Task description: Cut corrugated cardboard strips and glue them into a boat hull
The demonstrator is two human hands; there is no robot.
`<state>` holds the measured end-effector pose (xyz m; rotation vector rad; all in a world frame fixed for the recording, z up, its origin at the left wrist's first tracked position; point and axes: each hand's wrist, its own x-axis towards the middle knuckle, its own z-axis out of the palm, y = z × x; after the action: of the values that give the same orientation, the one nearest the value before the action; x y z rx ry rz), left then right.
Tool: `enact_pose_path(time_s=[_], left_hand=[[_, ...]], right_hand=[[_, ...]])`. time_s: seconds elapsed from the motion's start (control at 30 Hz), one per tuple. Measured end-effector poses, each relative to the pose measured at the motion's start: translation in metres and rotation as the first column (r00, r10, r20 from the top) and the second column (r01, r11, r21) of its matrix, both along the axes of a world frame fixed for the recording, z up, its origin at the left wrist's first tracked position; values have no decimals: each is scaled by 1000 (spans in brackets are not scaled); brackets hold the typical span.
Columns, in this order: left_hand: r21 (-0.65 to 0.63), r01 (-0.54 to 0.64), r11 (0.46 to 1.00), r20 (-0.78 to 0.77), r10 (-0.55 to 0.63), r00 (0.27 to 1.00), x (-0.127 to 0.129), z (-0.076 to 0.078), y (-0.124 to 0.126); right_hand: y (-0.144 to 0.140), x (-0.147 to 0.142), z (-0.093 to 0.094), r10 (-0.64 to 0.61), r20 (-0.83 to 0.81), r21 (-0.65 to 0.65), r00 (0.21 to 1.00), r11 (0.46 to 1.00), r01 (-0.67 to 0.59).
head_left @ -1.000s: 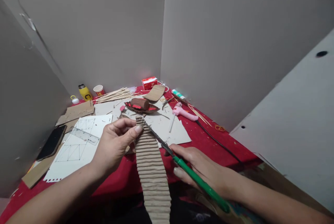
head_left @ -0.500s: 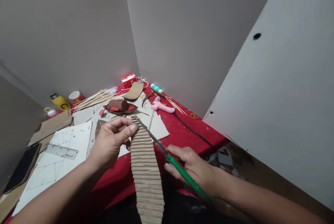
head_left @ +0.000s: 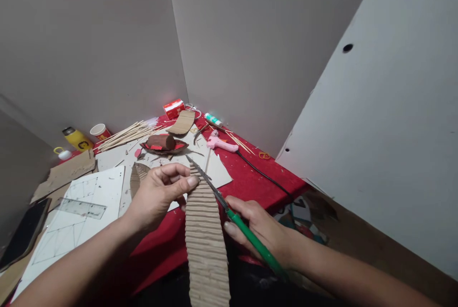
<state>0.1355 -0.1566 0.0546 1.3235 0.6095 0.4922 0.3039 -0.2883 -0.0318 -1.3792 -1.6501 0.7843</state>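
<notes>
— What have my hands got?

— My left hand (head_left: 157, 197) pinches the top of the cardboard strip (head_left: 205, 240), thumb and fingers clamped on its edge. My right hand (head_left: 263, 230) is closed round the green-handled scissors (head_left: 229, 214); the blades lie along the strip's right edge.

— Where's the strip?

— Held over the near edge of the red worktop (head_left: 257, 180), hanging toward me. The glue gun (head_left: 222, 144) lies well behind.

The long brown strip of corrugated cardboard (head_left: 205, 245) looked matt and ribbed; the scissors (head_left: 229, 214) had dull metal blades and glossy green plastic handles; the red cloth-covered table (head_left: 250, 178) looked soft and matt.
</notes>
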Motion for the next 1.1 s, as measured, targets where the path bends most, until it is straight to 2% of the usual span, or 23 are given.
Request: enact_pose_path(time_s=[0.1, 0.2, 0.3, 0.4, 0.47, 0.53, 0.67, 0.87, 0.97, 1.03, 1.1], left_hand=[[5, 9, 1000, -3, -9, 1000, -1, -2, 4], [6, -38, 999, 44, 38, 998, -2, -2, 10], [50, -130, 990, 109, 124, 986, -6, 2, 16], [142, -166, 976, 124, 148, 981, -11, 6, 19], [171, -191, 966, 131, 170, 977, -13, 7, 19], [183, -223, 958, 139, 199, 970, -16, 6, 17], [153, -233, 960, 147, 212, 966, -23, 3, 9], [57, -118, 991, 60, 114, 992, -30, -6, -2], [76, -163, 984, 73, 158, 985, -31, -7, 3], [110, -209, 972, 83, 200, 976, -36, -4, 11], [143, -201, 969, 52, 196, 979, -45, 3, 20]], right_hand=[[2, -8, -8, 0, -110, 18, 994, 1000, 2], [1, -14, -18, -86, -274, 24, 958, 995, 96], [2, -16, -27, -190, -531, -39, 826, 979, 200], [8, -18, -24, -129, -686, -17, 716, 987, 162], [15, -22, -12, -64, -696, 17, 715, 994, 107], [22, -27, 1, -50, -651, 26, 757, 996, 88], [35, -38, 19, -96, -594, 69, 798, 983, 170], [51, -50, 19, -75, -721, 108, 689, 970, 219], [55, -52, 16, -77, -693, 109, 717, 972, 210], [58, -49, 16, -70, -667, 98, 742, 979, 181], [61, -41, 19, -75, -646, 90, 759, 981, 174]])
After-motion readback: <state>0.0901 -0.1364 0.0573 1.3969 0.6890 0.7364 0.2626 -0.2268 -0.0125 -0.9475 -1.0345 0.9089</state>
